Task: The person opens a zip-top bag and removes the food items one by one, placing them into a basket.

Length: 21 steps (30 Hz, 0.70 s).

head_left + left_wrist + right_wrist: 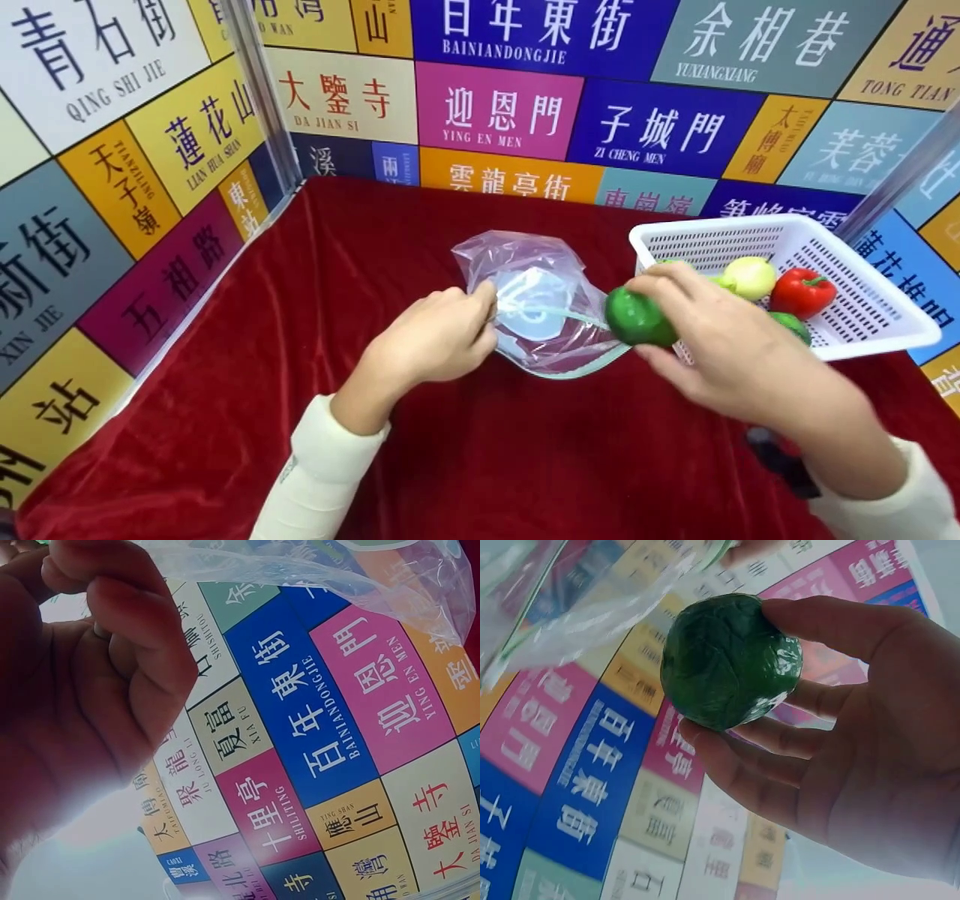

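A clear zip bag [536,300] with a pale print and a greenish zip edge hangs from my left hand [431,334], whose curled fingers pinch its rim on the left. The bag's mouth gapes toward me. My right hand [720,337] holds a round, glossy dark green vegetable [637,316] at the bag's right edge. In the right wrist view, thumb and fingers are around this green vegetable [731,660], and its exact kind is not plain. The left wrist view shows the curled left hand [112,652] with part of the bag [360,585] above.
A white perforated basket [877,337] stands at the right. In it lie a red bell pepper [802,293], a pale yellow-green vegetable [750,277] and a green one [791,326] partly behind my right hand. A dark red cloth [525,457] covers the table, with sign-printed walls [499,109] behind.
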{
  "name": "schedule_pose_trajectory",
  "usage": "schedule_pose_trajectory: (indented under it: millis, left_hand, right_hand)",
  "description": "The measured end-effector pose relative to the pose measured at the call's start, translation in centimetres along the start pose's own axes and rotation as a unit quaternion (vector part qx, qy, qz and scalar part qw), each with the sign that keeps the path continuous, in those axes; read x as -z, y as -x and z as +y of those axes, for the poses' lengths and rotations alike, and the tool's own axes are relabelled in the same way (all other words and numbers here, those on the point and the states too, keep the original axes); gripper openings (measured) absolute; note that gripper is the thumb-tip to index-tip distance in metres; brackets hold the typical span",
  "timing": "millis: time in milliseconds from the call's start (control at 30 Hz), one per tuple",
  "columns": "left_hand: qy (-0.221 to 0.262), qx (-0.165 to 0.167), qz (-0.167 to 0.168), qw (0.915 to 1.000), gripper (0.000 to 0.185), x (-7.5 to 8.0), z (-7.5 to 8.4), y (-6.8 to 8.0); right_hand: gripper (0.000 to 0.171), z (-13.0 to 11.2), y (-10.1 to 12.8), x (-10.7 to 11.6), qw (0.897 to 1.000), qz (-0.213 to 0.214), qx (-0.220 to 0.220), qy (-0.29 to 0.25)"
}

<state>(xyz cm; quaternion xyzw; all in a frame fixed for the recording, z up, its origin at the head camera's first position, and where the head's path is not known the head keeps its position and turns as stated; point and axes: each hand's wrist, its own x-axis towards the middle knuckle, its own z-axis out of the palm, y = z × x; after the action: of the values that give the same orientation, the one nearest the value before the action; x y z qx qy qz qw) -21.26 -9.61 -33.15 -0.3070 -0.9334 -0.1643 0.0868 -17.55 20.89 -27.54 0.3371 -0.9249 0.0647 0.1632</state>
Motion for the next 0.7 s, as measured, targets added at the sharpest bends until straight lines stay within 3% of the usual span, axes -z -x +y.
schedule_pose_trajectory:
  millis: [333, 533, 700]
  left_hand:
    - [0.005, 0.005, -0.009, 0.9999, 0.010, 0.3, -0.1, 0.0]
    - [0.004, 0.004, -0.010, 0.9999, 0.011, 0.3, -0.1, 0.0]
    - [0.006, 0.005, -0.010, 0.9999, 0.010, 0.2, -0.1, 0.0]
  right_hand:
    - [0.052, 6.3, 0.2, -0.3, 0.993, -0.060, -0.105, -0.010]
    - [0.051, 10.1, 1.0, -1.7, 0.979, -0.111, -0.171, -0.005]
    - [0.051, 12.0, 1.4, -3.2, 0.968, -0.147, -0.202, -0.003]
